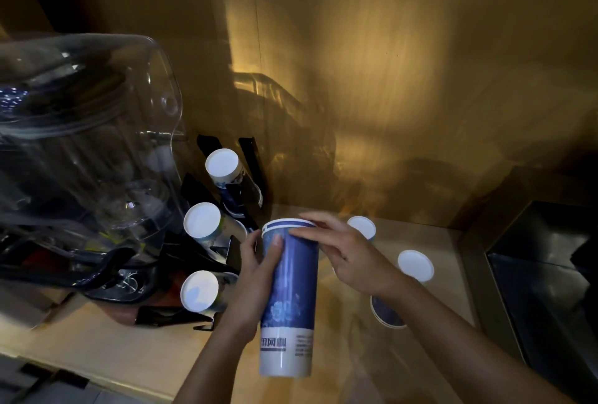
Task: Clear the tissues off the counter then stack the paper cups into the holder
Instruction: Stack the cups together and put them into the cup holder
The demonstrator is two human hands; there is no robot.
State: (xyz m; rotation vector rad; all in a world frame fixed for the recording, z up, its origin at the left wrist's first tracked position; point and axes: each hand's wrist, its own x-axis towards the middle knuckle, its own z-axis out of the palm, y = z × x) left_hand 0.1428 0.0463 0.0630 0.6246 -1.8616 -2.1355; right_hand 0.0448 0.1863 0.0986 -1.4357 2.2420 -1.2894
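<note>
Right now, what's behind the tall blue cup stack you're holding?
Behind the cup stack an upside-down cup stands on the counter, partly covered by the right hand. Whatever sits lower behind the stack is hidden.

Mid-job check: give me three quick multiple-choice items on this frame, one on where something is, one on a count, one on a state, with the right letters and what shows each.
1. Where is the black cup holder relative to the hands?
A. To their left
B. To their right
C. Behind the camera

2. How many cup stacks sit in the holder?
A. One
B. Three
C. Five

3. What is the state of the blue cup stack?
A. Lying alone on the counter
B. Held in both hands
C. Already in the holder

Answers: 1 A, it stands left of both hands beside the clear container. 2 B, three white cup bottoms show in its slots. 3 B, the left hand grips its side and the right hand covers its top.
</note>
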